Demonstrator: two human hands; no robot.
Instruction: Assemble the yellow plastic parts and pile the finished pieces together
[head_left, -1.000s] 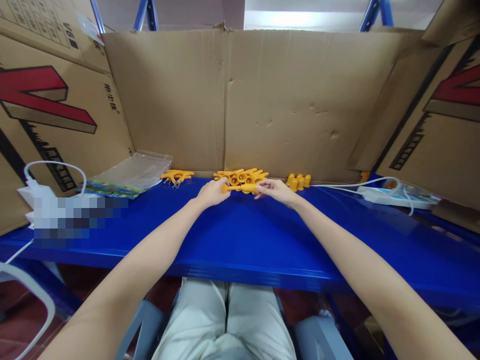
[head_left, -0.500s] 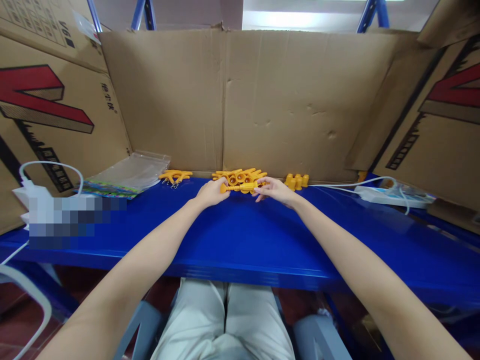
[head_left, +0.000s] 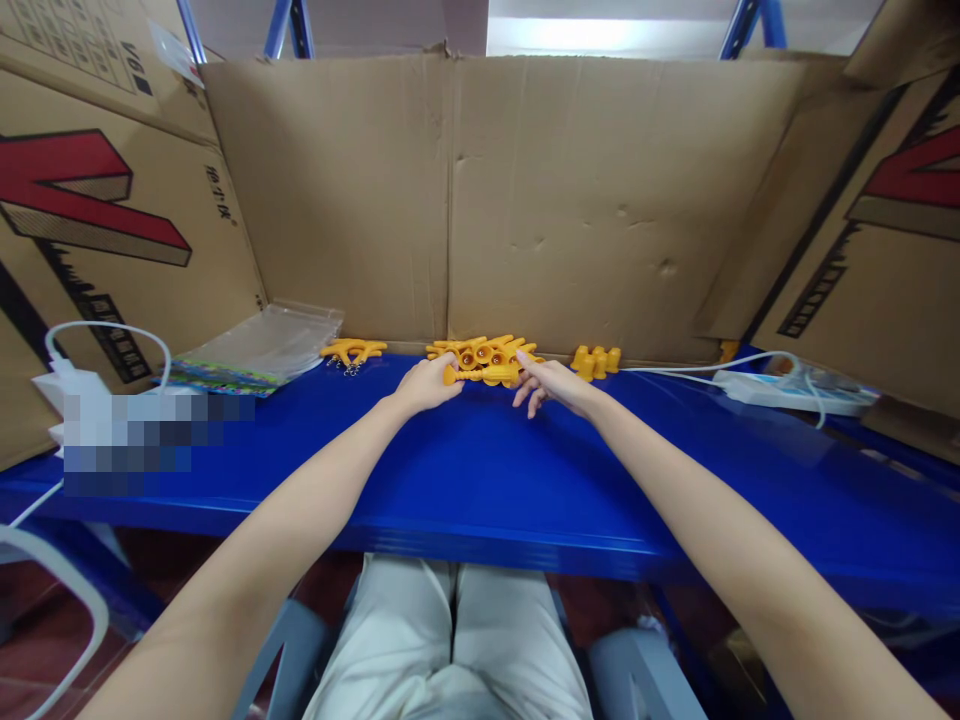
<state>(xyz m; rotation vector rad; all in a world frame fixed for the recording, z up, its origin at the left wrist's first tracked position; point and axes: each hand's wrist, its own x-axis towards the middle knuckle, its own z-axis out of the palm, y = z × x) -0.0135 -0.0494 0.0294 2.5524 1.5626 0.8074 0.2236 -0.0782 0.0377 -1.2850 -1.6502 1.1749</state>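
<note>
My left hand (head_left: 430, 384) pinches the left end of a yellow plastic piece (head_left: 480, 374) with a thin ridged stem and a thicker right part. The piece lies level, just in front of a heap of yellow plastic parts (head_left: 484, 352), some with round open cups facing me. At its right end is my right hand (head_left: 553, 384), fingers spread and thumb raised; whether a fingertip touches the piece is hard to see. Several yellow knob-shaped parts (head_left: 596, 362) stand to the right of this hand. Yellow branched parts with small metal rings (head_left: 354, 352) lie to the left.
A cardboard wall (head_left: 562, 200) closes off the back of the blue table (head_left: 480, 470). Clear plastic bags (head_left: 277, 335) lie on colourful printed sheets at the left. A white power strip (head_left: 795, 392) with cables is at the right, and a white device (head_left: 79, 400) at the left edge.
My right hand's fingers have spread and its thumb has lifted from the right end of the yellow piece. My left hand keeps its hold in nearly the same place.
</note>
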